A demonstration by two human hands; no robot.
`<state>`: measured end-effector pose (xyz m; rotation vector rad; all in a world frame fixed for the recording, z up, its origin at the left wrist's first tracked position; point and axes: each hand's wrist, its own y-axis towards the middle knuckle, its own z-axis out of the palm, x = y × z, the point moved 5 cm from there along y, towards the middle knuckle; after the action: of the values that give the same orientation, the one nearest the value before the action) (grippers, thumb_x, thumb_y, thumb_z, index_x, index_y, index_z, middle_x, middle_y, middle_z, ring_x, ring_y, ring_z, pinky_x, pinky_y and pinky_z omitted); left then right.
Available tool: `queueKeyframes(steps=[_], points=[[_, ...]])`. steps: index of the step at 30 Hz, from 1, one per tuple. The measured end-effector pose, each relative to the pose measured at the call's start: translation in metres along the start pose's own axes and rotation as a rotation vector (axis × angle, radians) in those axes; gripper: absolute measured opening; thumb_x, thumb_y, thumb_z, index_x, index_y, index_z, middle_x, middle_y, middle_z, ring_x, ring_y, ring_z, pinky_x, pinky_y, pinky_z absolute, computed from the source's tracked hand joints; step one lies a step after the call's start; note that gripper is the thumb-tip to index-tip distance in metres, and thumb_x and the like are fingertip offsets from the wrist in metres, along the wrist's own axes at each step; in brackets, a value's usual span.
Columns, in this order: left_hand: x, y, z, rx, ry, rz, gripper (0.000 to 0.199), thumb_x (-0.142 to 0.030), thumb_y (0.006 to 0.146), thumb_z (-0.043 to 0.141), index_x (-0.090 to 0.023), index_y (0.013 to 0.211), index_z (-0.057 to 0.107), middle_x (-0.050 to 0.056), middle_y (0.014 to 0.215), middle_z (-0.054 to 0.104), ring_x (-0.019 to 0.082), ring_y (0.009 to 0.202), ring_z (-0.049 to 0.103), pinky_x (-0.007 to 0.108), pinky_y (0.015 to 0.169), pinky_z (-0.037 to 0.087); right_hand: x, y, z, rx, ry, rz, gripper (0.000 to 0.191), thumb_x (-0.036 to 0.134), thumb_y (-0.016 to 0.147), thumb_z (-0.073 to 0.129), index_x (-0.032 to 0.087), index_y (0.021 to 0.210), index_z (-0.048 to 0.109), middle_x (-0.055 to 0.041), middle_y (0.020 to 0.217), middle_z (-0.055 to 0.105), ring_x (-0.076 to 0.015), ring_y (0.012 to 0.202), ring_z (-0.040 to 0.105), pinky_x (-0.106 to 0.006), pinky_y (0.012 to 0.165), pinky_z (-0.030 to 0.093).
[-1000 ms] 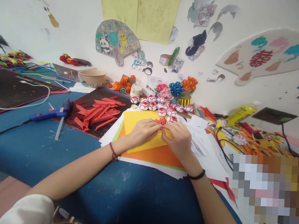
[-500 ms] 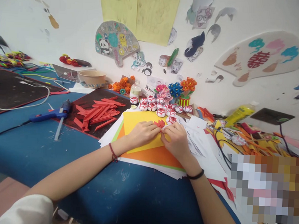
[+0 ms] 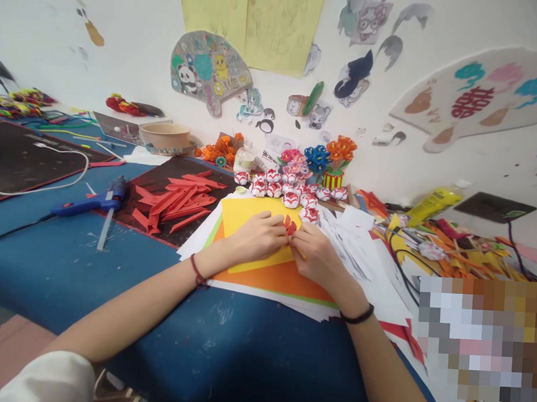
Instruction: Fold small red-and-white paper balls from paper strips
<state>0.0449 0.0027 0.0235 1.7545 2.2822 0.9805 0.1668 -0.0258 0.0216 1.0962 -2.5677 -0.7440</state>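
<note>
Between my fingertips, above the yellow paper (image 3: 241, 208), is a small red folded-paper flower (image 3: 289, 225). My left hand (image 3: 264, 235) pinches its left side with the fingers bent inward. From the right, my right hand (image 3: 314, 251) grips its lower edge, and those fingertips partly hide it. Orange paper (image 3: 264, 279) lies under the yellow sheet, on a stack of white and green sheets. Just beyond my hands stand several red-and-white paper flowers (image 3: 291, 199). Left of the stack, a pile of folded red paper strips (image 3: 178, 199) rests on a dark mat.
A blue glue gun (image 3: 92, 204) lies on the blue table (image 3: 155, 297) at left, its cord trailing off. Behind are a beige bowl (image 3: 165, 137) and flower bunches in pots. Paper scraps (image 3: 464, 253) and a yellow bottle (image 3: 434, 207) crowd the right side.
The red paper flower has turned between my fingers, its petals now pointing more upward. My right hand has shifted slightly down and right. The view has moved a little.
</note>
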Motion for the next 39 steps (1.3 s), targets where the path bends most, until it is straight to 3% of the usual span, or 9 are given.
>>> queueKeyframes(steps=[9, 15, 20, 30, 39], points=[[0.005, 0.002, -0.001, 0.020, -0.080, -0.095, 0.021, -0.025, 0.098, 0.047, -0.019, 0.086, 0.064, 0.004, 0.084, 0.067, 0.017, 0.080, 0.047, 0.034, 0.067, 0.029, -0.011, -0.001, -0.009, -0.067, 0.116, 0.071, 0.023, 0.007, 0.089, 0.045, 0.018, 0.080, 0.063, -0.0063, 0.074, 0.063, -0.0208, 0.074, 0.049, -0.036, 0.067, 0.042], [0.010, 0.001, 0.005, -0.094, -0.083, -0.258, 0.026, -0.029, 0.101, 0.042, -0.018, 0.093, 0.063, 0.004, 0.087, 0.067, 0.017, 0.081, 0.050, 0.033, 0.070, 0.031, -0.021, -0.003, -0.015, -0.194, 0.107, 0.159, 0.010, 0.014, 0.088, 0.054, 0.019, 0.086, 0.063, -0.0061, 0.082, 0.066, -0.0225, 0.082, 0.053, -0.037, 0.072, 0.045], [0.013, -0.001, 0.007, -0.138, -0.146, -0.312, 0.027, -0.028, 0.101, 0.041, -0.016, 0.094, 0.063, 0.006, 0.086, 0.067, 0.017, 0.082, 0.053, 0.032, 0.071, 0.034, -0.022, -0.002, -0.013, -0.196, -0.023, 0.211, 0.007, 0.024, 0.089, 0.059, 0.021, 0.092, 0.065, -0.0068, 0.091, 0.066, -0.0240, 0.087, 0.054, -0.039, 0.075, 0.043], [0.020, -0.001, 0.005, -0.160, -0.213, -0.342, 0.025, -0.032, 0.100, 0.044, -0.017, 0.095, 0.064, 0.005, 0.090, 0.068, 0.017, 0.082, 0.051, 0.032, 0.076, 0.037, -0.025, -0.006, -0.009, -0.259, -0.073, 0.247, 0.010, 0.020, 0.092, 0.055, 0.021, 0.090, 0.065, -0.0059, 0.090, 0.066, -0.0237, 0.086, 0.053, -0.038, 0.074, 0.040], [0.014, 0.004, 0.006, -0.125, -0.331, -0.321, 0.023, -0.030, 0.101, 0.042, -0.020, 0.095, 0.062, 0.002, 0.094, 0.067, 0.018, 0.086, 0.047, 0.032, 0.078, 0.034, -0.030, -0.009, -0.006, -0.315, -0.021, 0.352, 0.013, 0.012, 0.084, 0.061, 0.022, 0.076, 0.061, -0.0035, 0.083, 0.064, -0.0226, 0.082, 0.053, -0.038, 0.074, 0.040]])
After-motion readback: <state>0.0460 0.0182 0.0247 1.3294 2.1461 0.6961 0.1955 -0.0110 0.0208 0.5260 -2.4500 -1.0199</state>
